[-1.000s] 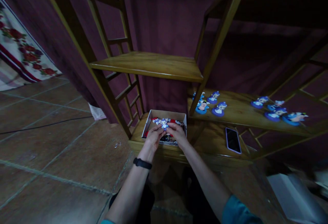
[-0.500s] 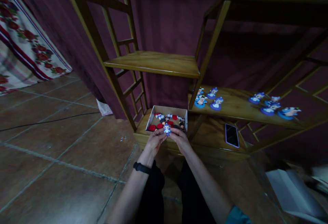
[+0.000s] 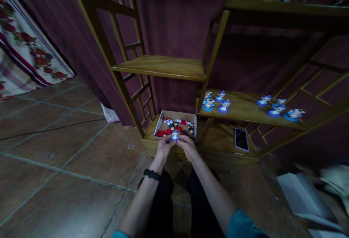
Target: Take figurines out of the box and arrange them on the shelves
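A small purple-and-white figurine (image 3: pixel 175 135) is held upright between my two hands, just in front of a cardboard box. My left hand (image 3: pixel 164 146) grips its left side, and my right hand (image 3: pixel 188 146) pinches it from the right. Behind it, the open box (image 3: pixel 194 127) stands on the bottom shelf and holds several figurines with red, white and black parts. On the shelf to the right, purple-based figurines (image 3: pixel 224 106) and blue-based figurines (image 3: pixel 208 105) stand in a left group. Several more figurines (image 3: pixel 276 111) stand in a group farther right.
A phone (image 3: pixel 241 139) lies on the lower shelf at right. A bare wooden shelf board (image 3: pixel 160 66) juts out above the box. White boxes (image 3: pixel 305 198) lie on the floor at right, and a dark cable (image 3: pixel 54 130) crosses the tiles at left.
The view has shifted slightly to the right, so the shelves and figurines appear farther left. Both hands still hold the same figurine in front of the box.
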### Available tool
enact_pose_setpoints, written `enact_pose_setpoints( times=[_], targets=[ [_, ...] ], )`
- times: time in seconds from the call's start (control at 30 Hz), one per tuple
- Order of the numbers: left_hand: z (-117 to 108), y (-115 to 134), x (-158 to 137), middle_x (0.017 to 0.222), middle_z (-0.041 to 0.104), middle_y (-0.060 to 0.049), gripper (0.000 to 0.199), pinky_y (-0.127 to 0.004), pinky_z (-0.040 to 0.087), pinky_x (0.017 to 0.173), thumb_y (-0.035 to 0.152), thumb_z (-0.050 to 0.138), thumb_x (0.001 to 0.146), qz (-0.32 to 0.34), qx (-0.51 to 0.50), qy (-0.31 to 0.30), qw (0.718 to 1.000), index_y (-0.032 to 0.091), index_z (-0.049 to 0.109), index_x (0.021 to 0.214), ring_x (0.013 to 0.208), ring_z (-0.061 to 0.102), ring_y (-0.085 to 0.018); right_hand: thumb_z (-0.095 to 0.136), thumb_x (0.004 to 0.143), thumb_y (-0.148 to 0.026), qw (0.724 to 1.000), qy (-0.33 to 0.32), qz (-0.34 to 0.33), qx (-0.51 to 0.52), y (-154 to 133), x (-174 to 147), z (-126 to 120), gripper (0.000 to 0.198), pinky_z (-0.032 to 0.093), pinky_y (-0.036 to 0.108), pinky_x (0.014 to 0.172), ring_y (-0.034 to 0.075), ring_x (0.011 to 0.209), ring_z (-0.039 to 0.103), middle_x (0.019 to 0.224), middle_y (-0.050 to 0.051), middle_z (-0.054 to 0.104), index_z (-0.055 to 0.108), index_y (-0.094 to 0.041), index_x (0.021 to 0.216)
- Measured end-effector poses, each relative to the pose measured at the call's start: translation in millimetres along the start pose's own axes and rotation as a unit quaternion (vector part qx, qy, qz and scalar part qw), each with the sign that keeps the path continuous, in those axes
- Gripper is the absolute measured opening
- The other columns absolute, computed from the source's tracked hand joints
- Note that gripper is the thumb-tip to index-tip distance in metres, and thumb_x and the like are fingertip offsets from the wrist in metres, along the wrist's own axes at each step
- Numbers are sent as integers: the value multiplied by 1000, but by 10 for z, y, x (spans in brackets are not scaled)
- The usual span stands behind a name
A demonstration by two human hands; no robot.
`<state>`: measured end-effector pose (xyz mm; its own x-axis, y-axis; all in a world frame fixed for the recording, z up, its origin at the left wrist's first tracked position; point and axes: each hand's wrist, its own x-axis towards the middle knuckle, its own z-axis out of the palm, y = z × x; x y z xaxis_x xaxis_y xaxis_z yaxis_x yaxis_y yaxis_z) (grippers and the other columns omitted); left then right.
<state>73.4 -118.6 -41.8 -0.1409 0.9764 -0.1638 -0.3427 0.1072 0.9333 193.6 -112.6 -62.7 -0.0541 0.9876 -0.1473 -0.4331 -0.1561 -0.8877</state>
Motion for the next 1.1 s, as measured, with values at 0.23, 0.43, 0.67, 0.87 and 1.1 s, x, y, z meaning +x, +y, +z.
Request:
enact_pose_setpoints(
  times=[0.23,0.43,0.67,0.87,1.1],
  targets=[
    [-102,-55,-181,74,67,-2,38,-27,41,74,16,79,47,-4,-35,-15,999,12,66,82,70,57,-13,74,53,-29,999,-30,19,15,-16,-175,42,38,45,36,85,20,88,62,89,4,68,64,-17,88],
    [-118,-95,-363,78,68,-3,40,-27,41,76,18,79,49,8,-27,-3,1000,13,66,86,70,58,-13,76,53,-27,997,-53,32,36,-59,-350,30,36,44,36,87,20,89,62,90,5,68,65,-18,86],
    [-159,-139,-489,80,68,-6,41,-29,41,78,21,79,51,-12,-34,-36,999,12,67,89,74,60,-15,74,57,-29,997,-54,35,36,-86,-487,-39,28,45,38,89,20,90,61,91,5,67,65,-17,81],
    [-114,-84,-548,83,69,-8,39,-28,42,75,18,80,50,-41,-53,-97,993,12,68,87,75,60,-16,75,56,-27,997,-49,31,50,-109,-594,-149,27,44,38,90,19,90,62,92,5,67,66,-17,80],
    [-69,-54,-585,81,69,-9,37,-27,42,73,18,79,52,-68,-50,-142,986,10,67,86,73,61,-15,76,54,-23,997,-33,34,59,-107,-683,-210,33,45,41,90,22,92,62,92,6,68,66,-17,85]
  ],
)
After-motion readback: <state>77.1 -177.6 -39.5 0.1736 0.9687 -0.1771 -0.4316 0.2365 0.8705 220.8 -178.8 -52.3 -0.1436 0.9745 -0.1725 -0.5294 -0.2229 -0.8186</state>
